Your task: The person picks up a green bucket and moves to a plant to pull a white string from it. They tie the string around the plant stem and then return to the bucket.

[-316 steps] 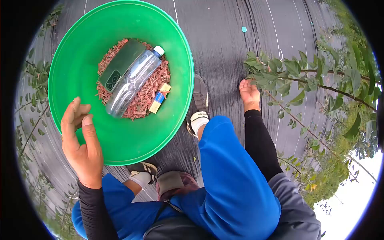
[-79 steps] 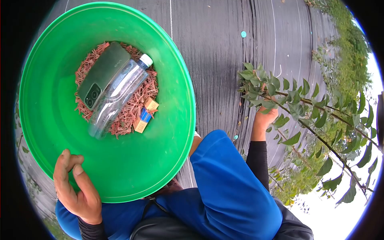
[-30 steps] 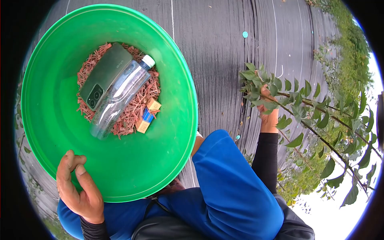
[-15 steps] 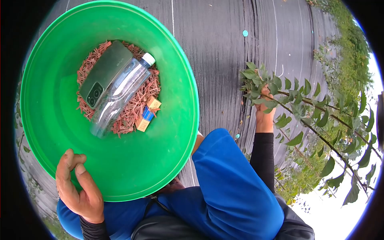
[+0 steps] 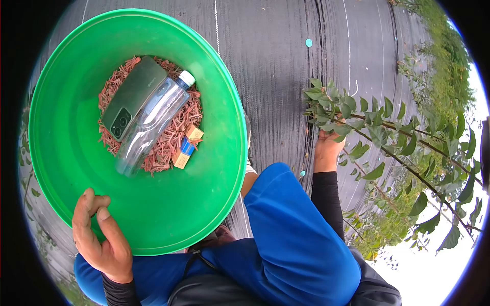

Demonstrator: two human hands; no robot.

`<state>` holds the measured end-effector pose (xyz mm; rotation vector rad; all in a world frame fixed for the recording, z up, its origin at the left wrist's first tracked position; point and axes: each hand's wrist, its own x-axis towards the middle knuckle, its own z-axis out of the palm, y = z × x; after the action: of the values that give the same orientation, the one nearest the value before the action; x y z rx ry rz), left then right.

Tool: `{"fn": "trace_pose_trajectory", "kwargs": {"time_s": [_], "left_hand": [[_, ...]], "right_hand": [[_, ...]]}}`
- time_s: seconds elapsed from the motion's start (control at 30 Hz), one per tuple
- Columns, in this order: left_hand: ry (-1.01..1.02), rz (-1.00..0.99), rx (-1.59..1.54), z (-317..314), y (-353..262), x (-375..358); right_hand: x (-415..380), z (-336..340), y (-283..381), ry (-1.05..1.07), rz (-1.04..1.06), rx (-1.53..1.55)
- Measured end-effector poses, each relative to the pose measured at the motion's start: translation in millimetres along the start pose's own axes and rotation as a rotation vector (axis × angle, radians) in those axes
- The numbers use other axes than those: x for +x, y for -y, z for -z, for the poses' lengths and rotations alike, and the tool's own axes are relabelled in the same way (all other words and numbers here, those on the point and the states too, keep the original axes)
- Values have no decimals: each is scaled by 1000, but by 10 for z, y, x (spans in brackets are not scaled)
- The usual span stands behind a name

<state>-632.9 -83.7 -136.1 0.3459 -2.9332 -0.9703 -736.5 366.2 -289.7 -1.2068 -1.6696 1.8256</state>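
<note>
My left hand (image 5: 102, 239) is at the lower left rim of a large green bucket (image 5: 168, 224), its fingers curled with a gap between them and the thumb. Nothing shows in its grasp. Leaves at the tip of a leafy branch (image 5: 398, 133) cover the fingers of my right hand (image 5: 328, 152), and I cannot tell what they hold. Inside the bucket, a layer of reddish-brown short twiggy pieces (image 5: 163, 135) carries a dark green phone (image 5: 135, 94), a clear plastic bottle (image 5: 155, 122) with a white cap, and a small tan-and-blue box (image 5: 187, 148).
Black woven ground sheet (image 5: 270, 76) with pale lines covers the ground. My legs in blue trousers (image 5: 301, 219) are bent below the bucket. More green shrubs (image 5: 439, 66) grow along the right side, where the branch stretches in from the edge.
My right hand has shifted slightly left and down, its fingers passing behind the leaves. My left hand stays almost in place. The bucket appears slightly lower at its top edge.
</note>
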Motion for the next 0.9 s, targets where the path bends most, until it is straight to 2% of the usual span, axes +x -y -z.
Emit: {"fn": "trace_pose_trajectory", "kwargs": {"time_s": [0.07,0.13,0.27,0.3,0.37,0.47,0.63,0.7,0.77,0.83,0.9], "left_hand": [[-1,4,4,1,3,-5],[-4,-1,10,2,16,-5],[-34,-22,33,-14,-10,23],[-30,-38,46,-8,-19,32],[-17,-61,71,0,-14,39],[-9,-37,47,-16,-3,22],[-22,-10,62,-29,-5,14],[-30,2,54,-35,-13,21],[-34,7,44,-29,-11,9],[-36,2,46,-28,-18,23],[-38,-7,57,-29,-20,28]], "right_hand": [[-9,62,-1,-37,-16,70],[55,293,-92,69,-49,152],[-93,738,-293,111,-182,143],[-227,748,-342,189,-216,79],[-387,692,-405,259,-260,23],[-448,602,-381,508,-325,-5],[-334,468,-364,662,-285,-120],[-326,406,-303,812,-234,-117],[-338,345,-237,850,-261,-111],[-335,261,-200,1027,-289,4],[-418,109,-136,1052,-347,55]]}}
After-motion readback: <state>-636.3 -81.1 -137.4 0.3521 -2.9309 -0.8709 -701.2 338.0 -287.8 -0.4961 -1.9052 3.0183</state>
